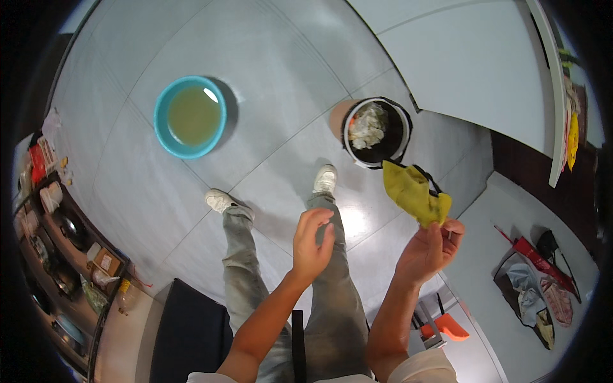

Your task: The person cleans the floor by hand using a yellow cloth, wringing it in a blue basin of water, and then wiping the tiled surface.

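Note:
My right hand (429,249) pinches a yellow cloth (412,190) with black trim between thumb and fingertips. It hangs up and to the left, its far corner over the near rim of a trash bin (336,122) in the picture; I cannot tell whether they touch. The bin has a black liner (396,127) and a white ring, with crumpled whitish waste (368,125) inside. My left hand (312,242) is in the air above my right leg, fingers curled apart from the thumb, holding nothing.
A turquoise basin (163,107) of murky water (194,116) stands on the tiled floor. On the right ledge (483,210) lie a red folded umbrella (543,263) and several cloth items (524,282). Crowded shelves (72,253) line the left; a dark stool (189,335) stands behind my leg.

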A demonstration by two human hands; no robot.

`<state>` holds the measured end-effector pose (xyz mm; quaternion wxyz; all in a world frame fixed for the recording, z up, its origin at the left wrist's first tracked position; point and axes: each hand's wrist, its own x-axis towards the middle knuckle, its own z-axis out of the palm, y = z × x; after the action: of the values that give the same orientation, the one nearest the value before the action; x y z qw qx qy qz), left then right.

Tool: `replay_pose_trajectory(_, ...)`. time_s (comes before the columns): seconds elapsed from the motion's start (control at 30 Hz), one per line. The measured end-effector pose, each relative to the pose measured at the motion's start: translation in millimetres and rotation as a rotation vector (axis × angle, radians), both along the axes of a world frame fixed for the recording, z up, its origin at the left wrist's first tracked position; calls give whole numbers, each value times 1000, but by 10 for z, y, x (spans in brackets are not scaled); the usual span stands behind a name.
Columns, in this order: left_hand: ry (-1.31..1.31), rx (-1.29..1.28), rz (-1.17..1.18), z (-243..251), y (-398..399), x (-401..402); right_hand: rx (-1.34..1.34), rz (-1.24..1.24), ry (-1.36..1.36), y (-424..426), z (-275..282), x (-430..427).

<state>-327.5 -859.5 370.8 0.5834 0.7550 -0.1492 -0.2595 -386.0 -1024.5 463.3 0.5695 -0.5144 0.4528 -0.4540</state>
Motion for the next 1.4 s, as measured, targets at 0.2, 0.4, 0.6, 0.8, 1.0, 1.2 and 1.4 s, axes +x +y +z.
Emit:
replay_pose_trajectory(0.2, 349, -31, 176, -204, 1029, 491, 368, 143, 3, 1134, -439, 741)
replay_pose_trajectory(0.4, 377, 94, 339, -480, 2345, 883, 315, 311, 225, 2001, -1132, 1612)
replay_pose_trajectory(0.6, 426, 246, 480, -962, 3308, 1055, 150, 668, 444, 2569, -2315, 2635)
replay_pose_trajectory(0.8, 469, 315, 490, -1441, 3566, 1073, -86, 951, 967, 2710, -3352, 3214)
replay_pose_trajectory(1.0, 472, 488, 312, -1806, 3477, 1351, -265, 1398, 1448, 2859, -3616, 3220)
replay_pose_trajectory(1.2, 162, 631, 174, -2602, 2990, 2223, -405, 1588, 1450, 2733, -3986, 3268)
replay_pose_trajectory(1.4, -201, 893, -131, -3739, 2551, 3072, -713, 1794, 1130, 2674, -4807, 3426)
